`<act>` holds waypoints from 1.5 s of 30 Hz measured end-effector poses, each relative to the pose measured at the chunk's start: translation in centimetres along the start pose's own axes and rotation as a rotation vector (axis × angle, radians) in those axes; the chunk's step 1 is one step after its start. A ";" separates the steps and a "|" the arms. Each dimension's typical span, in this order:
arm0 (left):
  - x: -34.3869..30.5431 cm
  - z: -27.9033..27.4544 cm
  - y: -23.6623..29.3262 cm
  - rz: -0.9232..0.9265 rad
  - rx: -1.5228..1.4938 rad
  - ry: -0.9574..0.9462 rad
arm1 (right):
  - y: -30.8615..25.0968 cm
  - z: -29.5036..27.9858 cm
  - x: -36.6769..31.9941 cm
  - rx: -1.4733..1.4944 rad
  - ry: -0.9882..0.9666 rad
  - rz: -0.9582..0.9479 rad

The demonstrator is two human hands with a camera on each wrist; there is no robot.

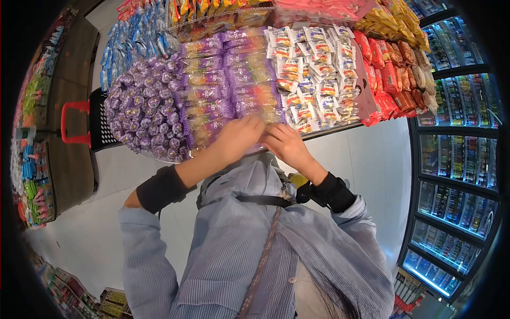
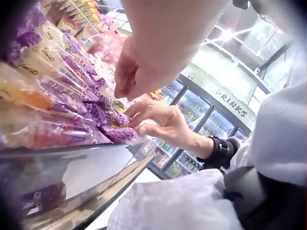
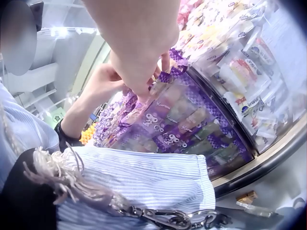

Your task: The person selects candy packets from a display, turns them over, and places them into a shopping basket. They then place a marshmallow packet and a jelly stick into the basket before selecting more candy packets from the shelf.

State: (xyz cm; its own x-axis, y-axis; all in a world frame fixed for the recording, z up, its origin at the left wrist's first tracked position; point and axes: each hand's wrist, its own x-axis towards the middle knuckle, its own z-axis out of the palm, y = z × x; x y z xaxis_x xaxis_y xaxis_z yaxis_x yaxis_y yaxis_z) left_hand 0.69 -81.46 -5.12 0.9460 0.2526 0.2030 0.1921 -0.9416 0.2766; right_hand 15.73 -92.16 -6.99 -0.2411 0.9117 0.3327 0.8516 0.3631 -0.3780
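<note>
Rows of purple-printed clear snack packets (image 1: 252,69) fill the middle of the display, with pale and orange contents. My left hand (image 1: 239,139) reaches over the front end of these rows, its fingers bunched on a packet's edge. Close beside it, my right hand (image 1: 287,143) pinches the purple end of a front packet (image 2: 120,134) between thumb and fingers. In the right wrist view the right hand (image 3: 136,67) overlaps the left hand (image 3: 103,79), and some fingertips are hidden. Round purple-wrapped candies (image 1: 143,106) lie left of the packets.
White snack packets (image 1: 319,69) lie to the right, then red packets (image 1: 385,74). A clear front panel (image 3: 192,129) edges the purple packets. A red-handled black basket (image 1: 98,125) stands at the left. Lit drink fridges (image 1: 457,143) line the right side.
</note>
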 end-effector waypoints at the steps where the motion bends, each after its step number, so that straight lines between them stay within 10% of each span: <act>1: -1.0 -0.6 0.2 0.074 -0.018 -0.002 | 0.0 0.1 0.0 0.023 0.004 -0.003; 8: -5.1 1.3 -0.1 0.445 0.130 0.007 | 0.3 -0.3 -0.9 0.080 -0.046 -0.040; 45: -5.9 2.2 -1.1 0.491 0.222 -0.075 | -2.2 -0.3 1.7 -0.039 -0.149 0.037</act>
State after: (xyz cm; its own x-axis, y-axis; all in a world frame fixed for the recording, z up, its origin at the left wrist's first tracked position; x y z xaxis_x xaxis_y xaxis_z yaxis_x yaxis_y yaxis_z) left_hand -4.52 -82.43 -8.72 0.9528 -0.2380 0.1886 -0.2345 -0.9713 -0.0411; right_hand 13.60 -91.40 -5.36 -0.2736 0.9437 0.1861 0.8779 0.3240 -0.3525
